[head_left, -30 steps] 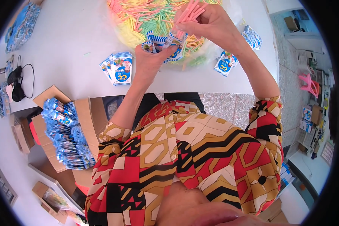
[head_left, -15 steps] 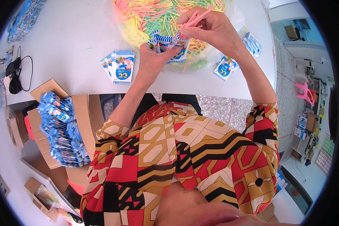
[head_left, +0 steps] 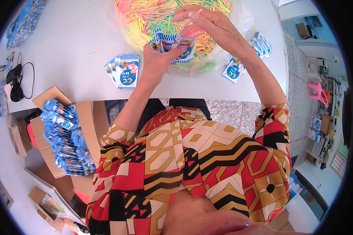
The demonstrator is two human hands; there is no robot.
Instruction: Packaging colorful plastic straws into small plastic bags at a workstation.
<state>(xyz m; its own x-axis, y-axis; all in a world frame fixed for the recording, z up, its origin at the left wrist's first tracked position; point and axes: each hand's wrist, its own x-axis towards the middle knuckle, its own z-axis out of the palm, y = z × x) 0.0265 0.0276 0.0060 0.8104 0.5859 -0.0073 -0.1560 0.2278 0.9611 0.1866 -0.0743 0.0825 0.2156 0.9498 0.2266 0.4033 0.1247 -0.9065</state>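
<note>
My left hand (head_left: 159,62) is closed on a blue-and-white printed packet (head_left: 183,55), with its thumb across the front; other packet edges show beside it, and I cannot tell how many it holds. Several thin pink sticks (head_left: 190,30) stand in the packet's upper end. Over them is my right hand (head_left: 215,29), its fingers stretched out to the left and its palm beside the stick tops. Beyond both hands lies a large clear plastic bag (head_left: 125,29) full of loose pink, yellow, green and orange sticks (head_left: 161,17).
Flat packets (head_left: 125,72) lie fanned left of my hands, and more packets (head_left: 234,69) lie to the right. An open cardboard box (head_left: 86,117) of packets stands at the lower left. A black strapped item (head_left: 15,82) and bundled packets (head_left: 25,23) sit on the table's left (head_left: 78,31).
My right hand has loosened its pinch on the pink sticks and moved slightly left, its fingers straightening. The sticks now sit lower, in the packet. My left hand has barely moved.
</note>
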